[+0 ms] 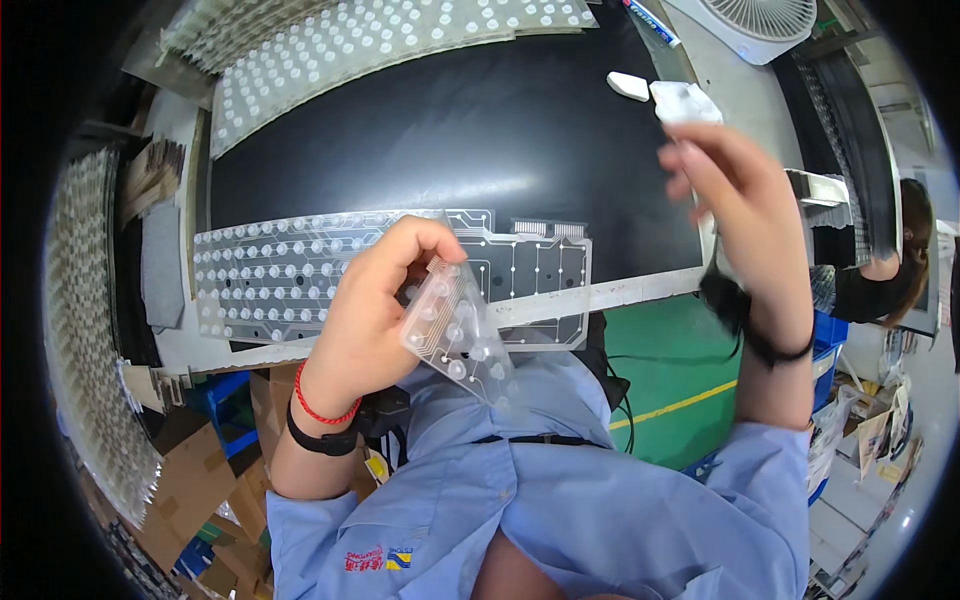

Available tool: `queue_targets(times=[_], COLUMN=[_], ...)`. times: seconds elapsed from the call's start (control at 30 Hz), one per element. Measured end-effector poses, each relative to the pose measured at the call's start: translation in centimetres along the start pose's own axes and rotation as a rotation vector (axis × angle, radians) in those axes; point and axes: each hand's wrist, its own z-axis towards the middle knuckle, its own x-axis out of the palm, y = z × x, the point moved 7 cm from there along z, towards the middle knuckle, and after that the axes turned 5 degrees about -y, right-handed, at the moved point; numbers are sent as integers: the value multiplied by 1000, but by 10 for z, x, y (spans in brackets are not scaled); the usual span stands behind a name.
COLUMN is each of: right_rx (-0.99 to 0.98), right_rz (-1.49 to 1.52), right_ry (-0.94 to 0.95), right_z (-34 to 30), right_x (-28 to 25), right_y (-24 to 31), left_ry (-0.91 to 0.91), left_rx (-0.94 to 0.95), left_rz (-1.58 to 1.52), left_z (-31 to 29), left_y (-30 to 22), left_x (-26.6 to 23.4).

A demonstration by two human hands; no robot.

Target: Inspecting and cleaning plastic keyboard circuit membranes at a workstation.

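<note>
A black mat (450,140) fills the scene from eleven o'clock to two, its dark surface perhaps chosen to make clear plastic easier to see. At eleven o'clock, along its far edge, lies a stack of domed sheets (330,60), apparently kept there to be within reach yet out of the way. A clear circuit sheet (290,270), domed on its left part and lined with traces, lies along the near edge from nine o'clock to just past centre, overhanging that edge. The right hand (735,190), slightly blurred, hangs at two o'clock with loosely bent fingers and nothing visible in them. The left hand (375,310), just left of centre, pinches a clear film flap (455,335) between thumb and fingers, tilted above the circuit sheet; gripping only the edge seems to leave the face uncovered. Whether flap and sheet are joined cannot be told. Between one and two o'clock, just beyond the right fingertips, is a crumpled white pad (688,103), probably set there for easy reach, with a smaller white block (628,86) beside it.
</note>
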Motion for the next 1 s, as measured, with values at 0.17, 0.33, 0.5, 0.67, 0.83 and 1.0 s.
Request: queue_targets(times=[0.17, 0.33, 0.5, 0.67, 0.83, 1.0], right_rx=[-386, -558, -324, -492, -557, -697], right_rz=[-625, -764, -285, -335, -384, -333], right_ry=[-33, -20, 167, 234, 277, 221], right_z=[91, 93, 17, -42, -53, -55], right_x=[3, 18, 44, 85, 110, 115], right_y=[-21, -7, 34, 45, 32, 28], left_ry=[79, 18, 25, 63, 64, 58], left_rx=[-26, 29, 103, 154, 92, 75], left_rz=[11, -5, 103, 153, 106, 114], left_z=[-1, -9, -11, -15, -12, -12], left_y=[2, 7, 3, 0, 2, 4], left_x=[-3, -9, -10, -7, -6, -4])
